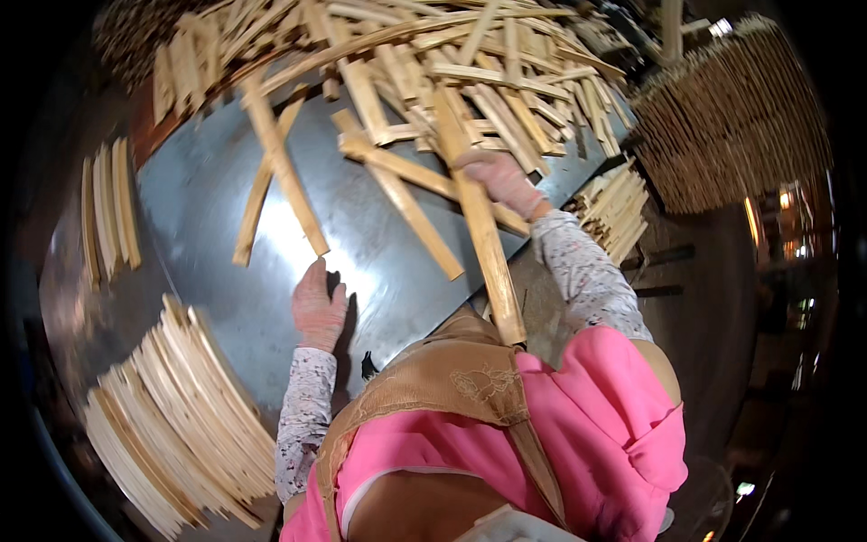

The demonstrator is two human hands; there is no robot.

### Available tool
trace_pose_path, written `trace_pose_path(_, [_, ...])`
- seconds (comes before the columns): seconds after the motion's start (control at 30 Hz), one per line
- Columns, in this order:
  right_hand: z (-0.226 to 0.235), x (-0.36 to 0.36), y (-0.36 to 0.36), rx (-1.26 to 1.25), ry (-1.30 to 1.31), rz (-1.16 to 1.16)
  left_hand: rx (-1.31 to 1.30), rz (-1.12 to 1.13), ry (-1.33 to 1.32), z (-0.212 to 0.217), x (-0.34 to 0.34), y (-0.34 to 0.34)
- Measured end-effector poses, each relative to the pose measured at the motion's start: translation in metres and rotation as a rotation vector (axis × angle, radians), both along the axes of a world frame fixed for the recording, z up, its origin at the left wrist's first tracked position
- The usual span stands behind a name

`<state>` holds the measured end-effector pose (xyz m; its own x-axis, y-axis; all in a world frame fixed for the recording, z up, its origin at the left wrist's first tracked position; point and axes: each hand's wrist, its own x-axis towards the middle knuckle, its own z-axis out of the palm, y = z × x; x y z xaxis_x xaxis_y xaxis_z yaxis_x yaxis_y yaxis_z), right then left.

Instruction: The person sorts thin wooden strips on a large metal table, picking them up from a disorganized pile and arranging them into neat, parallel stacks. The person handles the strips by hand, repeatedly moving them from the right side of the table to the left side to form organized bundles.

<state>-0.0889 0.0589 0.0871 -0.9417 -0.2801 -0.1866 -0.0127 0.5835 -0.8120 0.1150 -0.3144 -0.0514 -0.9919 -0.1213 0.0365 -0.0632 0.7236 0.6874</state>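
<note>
My right hand (502,179), in a pinkish glove, is closed around the upper half of a long wooden slat (483,244). The slat slants across the metal table's near edge, its lower end close to my apron. My left hand (319,307), gloved likewise, is over the tabletop with thumb and fingers apart and nothing in it. Its fingertips are just below the near end of a loose slat (284,176); whether they touch cannot be told. That slat crosses another slat (253,212). Between my hands lies a further slat (417,221), partly under a crossing slat (406,170).
A jumbled heap of slats (506,68) covers the far side of the metal table (199,208). Neat rows of slats (172,415) stand at near left, with a few more (111,212) farther left. Stacked slats (614,208) and a large bundle (731,113) are at right.
</note>
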Motion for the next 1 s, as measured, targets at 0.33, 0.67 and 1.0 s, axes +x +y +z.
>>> trace_pose_path(0.33, [-0.003, 0.008, 0.427, 0.911, 0.071, -0.502, -0.069, -0.509, 0.127, 0.003, -0.180, 0.324])
trace_pose_path(0.67, [-0.150, 0.056, 0.700, 0.589, -0.379, -1.141, -0.253, -0.638, -0.135, 0.004, -0.209, 0.486])
trace_pose_path(1.0, [-0.334, -0.120, 0.790, 1.152, -0.202, -0.597, -0.332, -0.553, -0.176, 0.021, -0.200, 0.507])
